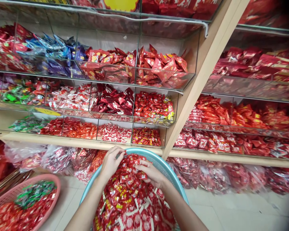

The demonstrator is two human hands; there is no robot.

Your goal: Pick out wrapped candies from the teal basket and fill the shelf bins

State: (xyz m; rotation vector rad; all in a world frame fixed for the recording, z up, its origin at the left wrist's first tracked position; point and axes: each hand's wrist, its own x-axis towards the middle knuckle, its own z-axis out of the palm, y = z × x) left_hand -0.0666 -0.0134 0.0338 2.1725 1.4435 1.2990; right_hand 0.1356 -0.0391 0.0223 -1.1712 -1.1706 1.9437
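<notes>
A large teal basket (179, 181) is heaped with small red wrapped candies (125, 192), some with yellow lettering, some with white ends. Over its far left rim is my left hand (113, 160), thumb and forefinger pinched together on a tiny red item that is mostly hidden. My right hand (149, 171) lies over the candies at the upper right of the heap, fingers curled around a red candy packet (137, 162).
Shelves with clear bins (115, 134) of wrapped sweets stand in front. Plastic bags of candies (212, 176) lie beneath the lowest shelf. At the lower left, a pink basket (56, 192) on the tiled floor (221, 215) holds green and red packets.
</notes>
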